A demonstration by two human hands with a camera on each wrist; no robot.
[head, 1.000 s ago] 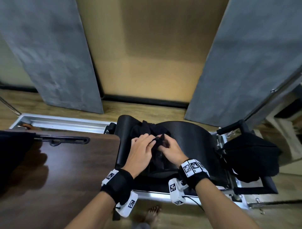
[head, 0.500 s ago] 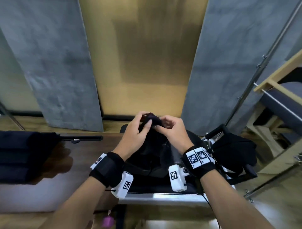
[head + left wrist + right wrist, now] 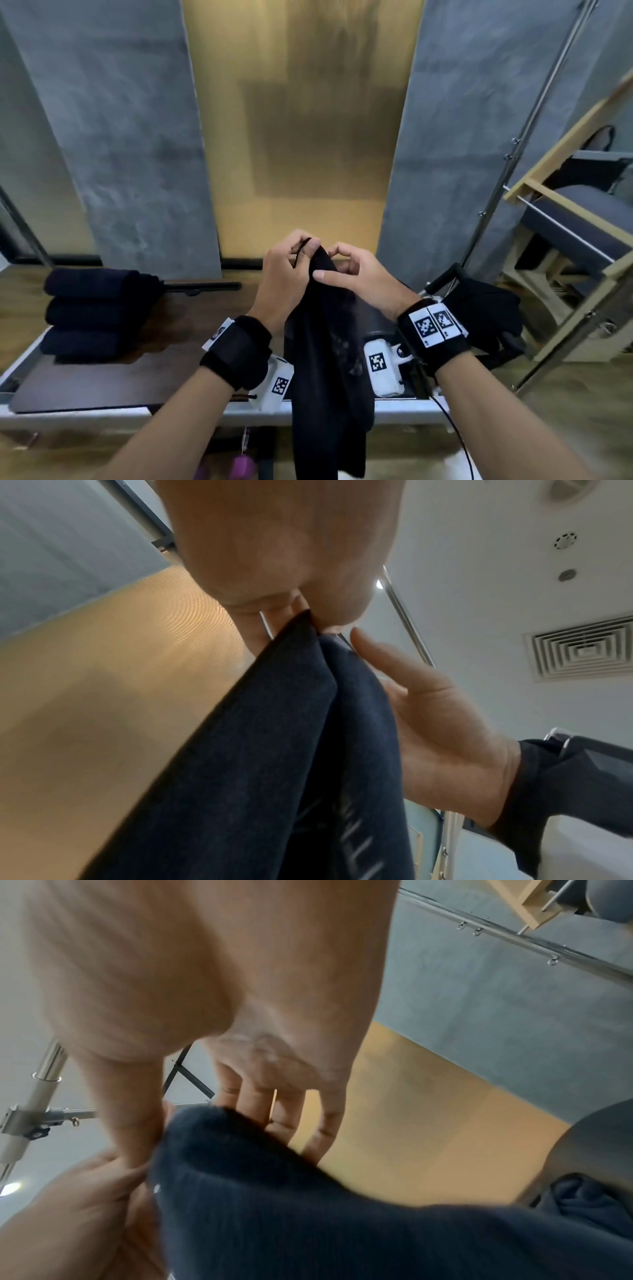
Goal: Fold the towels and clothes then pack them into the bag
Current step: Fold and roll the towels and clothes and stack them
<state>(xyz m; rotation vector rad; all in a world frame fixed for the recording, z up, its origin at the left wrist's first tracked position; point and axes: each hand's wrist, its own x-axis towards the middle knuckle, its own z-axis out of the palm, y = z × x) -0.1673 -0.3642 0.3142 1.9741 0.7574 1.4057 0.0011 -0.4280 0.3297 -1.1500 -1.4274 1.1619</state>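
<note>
A stack of three folded dark blue towels (image 3: 92, 313) sits on the far left of the shiny brown wooden table top (image 3: 164, 346). A thin black bar (image 3: 202, 286) lies on the table just behind the stack. To the right, past the right wrist, a lumpy black cloth bag (image 3: 479, 318) hangs off a black handle. Further right stands a pale wooden frame with a grey padded seat (image 3: 568, 219), cut off by the edge of the picture. Grey wall panels and a tan panel fill the space behind.

The long dark blue cloth (image 3: 325, 359) is up in the air in the middle, in front of the table. It hangs straight down in a narrow bunch and hides the dark padded part behind it. It has a faint pale pattern on it, too blurry to read. Its bottom end goes off the picture.

The left hand (image 3: 287, 274) pinches the top edge of the cloth, fingers curled tight around it. The right hand (image 3: 359, 277) is just beside it. In the head view its thumb (image 3: 325, 274) presses on the cloth and the first finger curls to meet it. In the right wrist view the other fingers (image 3: 260, 1096) look loose and a little spread behind the cloth.

Both wrist views are blurry, and the hands fill most of them
</note>
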